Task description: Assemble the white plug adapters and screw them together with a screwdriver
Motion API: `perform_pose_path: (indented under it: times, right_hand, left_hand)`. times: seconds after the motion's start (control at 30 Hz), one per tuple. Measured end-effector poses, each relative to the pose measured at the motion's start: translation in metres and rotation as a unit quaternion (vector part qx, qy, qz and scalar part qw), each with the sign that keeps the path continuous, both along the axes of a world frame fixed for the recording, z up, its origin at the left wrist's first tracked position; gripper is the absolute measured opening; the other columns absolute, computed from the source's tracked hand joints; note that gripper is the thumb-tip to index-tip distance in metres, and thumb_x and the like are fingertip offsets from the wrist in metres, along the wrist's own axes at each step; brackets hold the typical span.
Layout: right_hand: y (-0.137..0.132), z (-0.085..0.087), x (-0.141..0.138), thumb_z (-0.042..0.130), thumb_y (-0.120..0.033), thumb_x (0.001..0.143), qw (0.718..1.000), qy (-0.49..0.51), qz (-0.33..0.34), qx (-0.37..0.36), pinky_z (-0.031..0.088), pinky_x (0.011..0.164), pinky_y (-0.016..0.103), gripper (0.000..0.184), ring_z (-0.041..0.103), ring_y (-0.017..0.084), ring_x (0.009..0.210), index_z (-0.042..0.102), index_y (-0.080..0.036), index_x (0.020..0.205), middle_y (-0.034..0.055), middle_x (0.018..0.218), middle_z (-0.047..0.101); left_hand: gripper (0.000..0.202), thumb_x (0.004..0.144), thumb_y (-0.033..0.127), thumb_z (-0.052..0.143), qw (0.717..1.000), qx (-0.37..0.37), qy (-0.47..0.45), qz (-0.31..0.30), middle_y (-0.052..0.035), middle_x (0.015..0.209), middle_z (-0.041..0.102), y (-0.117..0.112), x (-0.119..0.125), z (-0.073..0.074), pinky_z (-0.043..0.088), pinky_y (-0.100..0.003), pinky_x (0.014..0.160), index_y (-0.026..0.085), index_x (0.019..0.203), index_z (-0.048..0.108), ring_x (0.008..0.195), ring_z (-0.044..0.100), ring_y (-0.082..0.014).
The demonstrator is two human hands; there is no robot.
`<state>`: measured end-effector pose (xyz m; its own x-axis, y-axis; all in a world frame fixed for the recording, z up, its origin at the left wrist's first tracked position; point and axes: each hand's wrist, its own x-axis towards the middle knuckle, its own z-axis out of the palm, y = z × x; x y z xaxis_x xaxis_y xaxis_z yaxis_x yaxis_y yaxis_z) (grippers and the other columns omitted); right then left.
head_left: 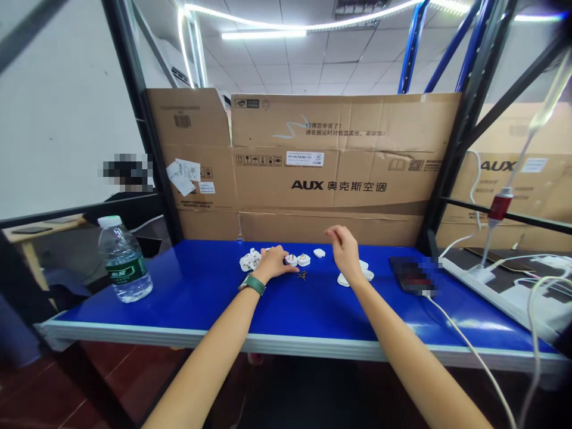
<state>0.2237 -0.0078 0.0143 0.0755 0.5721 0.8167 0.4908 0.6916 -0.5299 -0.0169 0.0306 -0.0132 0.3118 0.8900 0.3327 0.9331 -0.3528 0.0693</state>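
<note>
My left hand (273,262), with a green watch on the wrist, rests on the blue table (201,298), its fingers curled down on a white plug part (291,260). More white plug parts (249,260) lie just left of it, and one (304,259) to its right. A few small dark screws (302,275) lie between my hands. My right hand (345,250) hovers above the table with its fingertips pinched together; whatever they pinch is too small to see. Several white plug pieces (365,274) lie beside its wrist, and one (319,253) lies further back.
A water bottle (124,259) stands at the table's left. A dark phone (413,275) with a white cable lies at the right, beside a power strip (491,292). Cardboard (313,167) walls off the back. Another person sits beyond the rack at the left.
</note>
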Motion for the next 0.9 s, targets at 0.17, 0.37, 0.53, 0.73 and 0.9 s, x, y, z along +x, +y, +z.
perform_pose_path:
  times: [0.17, 0.37, 0.53, 0.73, 0.9]
  right_hand:
    - [0.024, -0.018, 0.005, 0.042, -0.017, 0.099, 0.962, -0.209, -0.108, -0.141, 0.045, 0.075, 0.028, 0.031, 0.061, 0.018, 0.083, 0.073, -0.021, 0.104, 0.0088, 0.103, 0.056]
    - [0.033, -0.034, -0.011, 0.054, -0.015, 0.09, 0.848, -0.407, -0.196, -0.276, 0.049, 0.079, 0.035, 0.035, 0.068, 0.027, 0.094, 0.069, -0.019, 0.122, 0.0176, 0.129, 0.054]
    - [0.029, -0.032, -0.021, 0.056, -0.015, 0.089, 0.837, -0.433, -0.178, -0.284, 0.05, 0.083, 0.036, 0.031, 0.069, 0.03, 0.102, 0.072, -0.016, 0.116, 0.0186, 0.119, 0.063]
    - [0.024, -0.027, -0.015, 0.055, -0.042, 0.096, 0.843, -0.408, -0.192, -0.291, 0.051, 0.079, 0.036, 0.035, 0.071, 0.03, 0.096, 0.071, -0.016, 0.115, 0.02, 0.12, 0.064]
    - [0.025, -0.027, -0.011, 0.066, -0.031, 0.089, 0.834, -0.412, -0.175, -0.323, 0.05, 0.078, 0.034, 0.024, 0.07, 0.031, 0.099, 0.072, -0.018, 0.109, 0.0172, 0.11, 0.071]
  left_hand:
    - [0.036, 0.1, 0.037, 0.042, 0.997, 0.065, -0.023, 0.033, -0.0107, 0.124, 0.066, 0.007, -0.021, 0.004, 0.035, -0.049, 0.101, 0.025, 0.122, 0.069, 0.119, 0.056, -0.0303]
    - [0.031, 0.091, 0.023, 0.051, 0.99, 0.082, -0.002, 0.113, -0.0152, 0.127, 0.066, 0.022, -0.036, -0.009, 0.026, -0.06, 0.107, 0.019, 0.117, 0.068, 0.122, 0.054, -0.0333]
    - [0.02, 0.091, 0.025, 0.055, 0.991, 0.066, -0.004, 0.116, -0.0141, 0.107, 0.073, 0.025, -0.034, -0.01, 0.027, -0.058, 0.103, 0.019, 0.1, 0.071, 0.112, 0.06, -0.0337]
    - [0.013, 0.088, 0.026, 0.062, 0.992, 0.046, -0.02, 0.119, -0.0093, 0.101, 0.075, 0.025, -0.033, -0.006, 0.03, -0.051, 0.099, 0.021, 0.096, 0.07, 0.107, 0.064, -0.031]
    - [0.012, 0.086, 0.029, 0.068, 0.992, 0.036, -0.03, 0.116, -0.0078, 0.108, 0.073, 0.02, -0.032, -0.003, 0.032, -0.046, 0.095, 0.023, 0.095, 0.072, 0.109, 0.063, -0.0303]
